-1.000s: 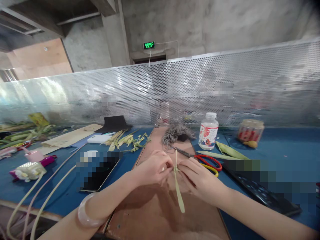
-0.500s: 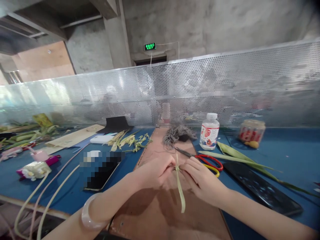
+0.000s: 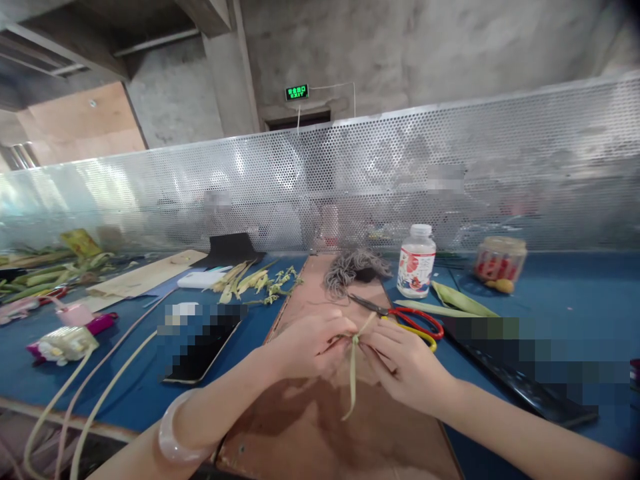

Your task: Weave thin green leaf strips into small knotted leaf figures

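A narrow pale green leaf strip (image 3: 353, 381) has a small knot partway along it, right between my two hands. Its long tail hangs toward me, and a short upper end leans to the right. My left hand (image 3: 315, 341) is closed, thumb and fingers pinching at the knot's left side. Closed from the other side, my right hand (image 3: 407, 357) grips the strip by the knot. The fingertips partly hide what lies between them. Just beyond my right hand lie scissors (image 3: 417, 320) with red and yellow handles, blades pointing away to the left.
Grey yarn (image 3: 345, 270) lies behind my hands on the brown board (image 3: 280, 433). A white-capped bottle (image 3: 417, 263), a jar (image 3: 500, 260) and long leaves (image 3: 463, 300) are at right. Left are a phone (image 3: 205, 353), cables (image 3: 113, 380) and cut leaves (image 3: 250, 283). A perforated metal screen (image 3: 240, 173) stands behind.
The strip's upper end now tilts right instead of standing straight up. Its tail has swung left and turned edge-on. My left fingers have shifted slightly toward the knot.
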Motion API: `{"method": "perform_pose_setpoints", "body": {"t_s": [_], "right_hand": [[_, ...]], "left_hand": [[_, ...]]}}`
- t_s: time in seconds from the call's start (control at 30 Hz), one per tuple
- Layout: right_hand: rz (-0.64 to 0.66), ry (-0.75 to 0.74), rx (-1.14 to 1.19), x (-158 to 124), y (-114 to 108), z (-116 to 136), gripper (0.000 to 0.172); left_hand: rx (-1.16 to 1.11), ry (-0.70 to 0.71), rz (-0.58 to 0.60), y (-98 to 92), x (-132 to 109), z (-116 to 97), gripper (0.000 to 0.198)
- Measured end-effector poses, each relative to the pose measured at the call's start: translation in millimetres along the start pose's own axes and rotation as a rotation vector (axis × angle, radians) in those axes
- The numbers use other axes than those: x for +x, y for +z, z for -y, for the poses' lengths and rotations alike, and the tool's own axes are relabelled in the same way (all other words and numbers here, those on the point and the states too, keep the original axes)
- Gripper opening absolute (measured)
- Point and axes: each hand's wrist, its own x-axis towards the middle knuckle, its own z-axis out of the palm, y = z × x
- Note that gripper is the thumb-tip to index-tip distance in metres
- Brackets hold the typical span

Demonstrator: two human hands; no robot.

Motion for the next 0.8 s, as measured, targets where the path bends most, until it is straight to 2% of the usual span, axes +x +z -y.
{"method": "perform_pose_setpoints", "body": {"t_s": [0.1, 0.2, 0.33, 0.4, 0.47, 0.57, 0.7, 0.8], "right_hand": [[-0.054, -0.009, -0.044, 2, 0, 0, 0.016], [-0.084, -0.013, -0.133, 2, 3, -1, 0.018], [-0.085, 0.012, -0.19, -1, 7, -6, 0.019], [-0.048, 0.016, -0.202, 0, 7, -8, 0.018], [-0.003, 0.02, -0.208, 2, 6, -8, 0.017], [0.004, 0.004, -0.202, 6, 2, -6, 0.016], [-0.188, -0.007, -0.283, 9, -4, -6, 0.014], [-0.195, -0.036, -0.337, 9, -5, -9, 0.013]], "left_hand": [[0.039, -0.03, -0.14, 0.6, 0, 0, 0.026], [0.045, -0.155, -0.26, 2.5, 0, -3, 0.031], [-0.084, -0.191, -0.125, 7.0, 3, -10, 0.023], [-0.204, -0.272, -0.071, 10.1, 6, -12, 0.02], [-0.33, -0.358, -0.091, 13.0, 7, -11, 0.016], [-0.461, -0.366, -0.166, 15.5, 7, -4, 0.01], [-0.377, -0.418, -0.17, 15.9, 5, 4, 0.014], [-0.241, -0.413, -0.182, 15.6, 5, 2, 0.017]]}}
